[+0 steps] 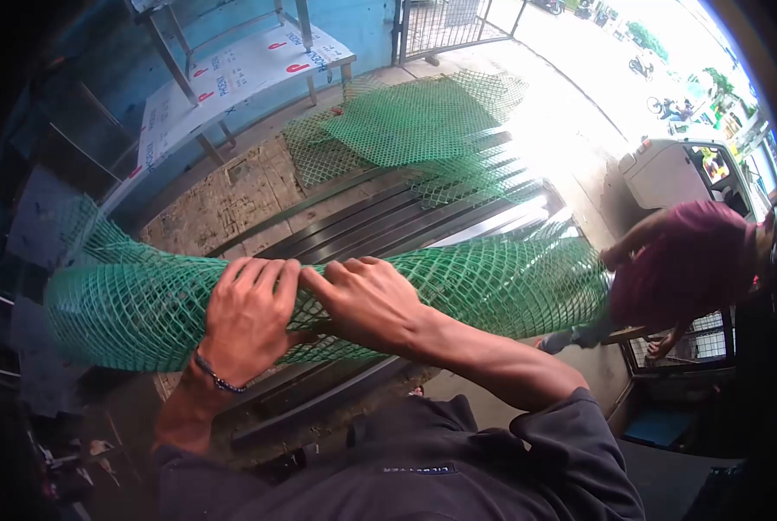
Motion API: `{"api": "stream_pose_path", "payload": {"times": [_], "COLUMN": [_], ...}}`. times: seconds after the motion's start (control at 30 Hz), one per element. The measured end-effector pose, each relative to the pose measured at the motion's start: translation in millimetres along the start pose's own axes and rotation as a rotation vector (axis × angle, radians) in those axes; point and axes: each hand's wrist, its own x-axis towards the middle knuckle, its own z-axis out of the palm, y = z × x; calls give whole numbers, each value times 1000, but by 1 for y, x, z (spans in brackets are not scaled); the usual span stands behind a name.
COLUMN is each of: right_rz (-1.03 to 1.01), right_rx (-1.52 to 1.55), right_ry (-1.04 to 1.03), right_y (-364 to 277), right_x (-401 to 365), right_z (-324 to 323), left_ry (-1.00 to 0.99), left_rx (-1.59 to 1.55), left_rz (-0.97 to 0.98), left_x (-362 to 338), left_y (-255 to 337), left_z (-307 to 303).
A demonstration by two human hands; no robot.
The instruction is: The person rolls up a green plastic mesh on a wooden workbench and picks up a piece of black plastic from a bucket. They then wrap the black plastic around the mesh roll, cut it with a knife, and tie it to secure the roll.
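A long roll of green plastic mesh point(492, 282) lies across the view in front of my body. My left hand point(251, 306), with a dark bracelet at the wrist, rests over the top of the roll with its fingers curled round the far side. Close to its right, my right hand point(367, 300) grips the same roll, knuckles up and fingers bent over the mesh. The fingertips of both hands are partly hidden. At the left end of the roll, a loose flap of mesh point(93, 227) sticks up.
Beyond the roll, flat green mesh sheets point(414, 122) lie over dark metal bars point(353, 213). A metal table point(241, 74) with printed film stands at the back left. Another person point(688, 260) in a maroon shirt is at the roll's right end. A white vehicle point(679, 169) stands behind.
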Motion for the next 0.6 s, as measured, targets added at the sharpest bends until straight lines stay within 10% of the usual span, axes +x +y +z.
{"api": "stream_pose_path", "payload": {"times": [0.6], "right_rz": [-282], "right_rx": [-94], "right_ry": [-199], "right_y": [3], "right_x": [26], "right_z": [59], "left_ry": [273], "left_rx": [-166], "left_rz": [-221], "left_x": [-48], "left_y": [-7], "left_z": [98]}}
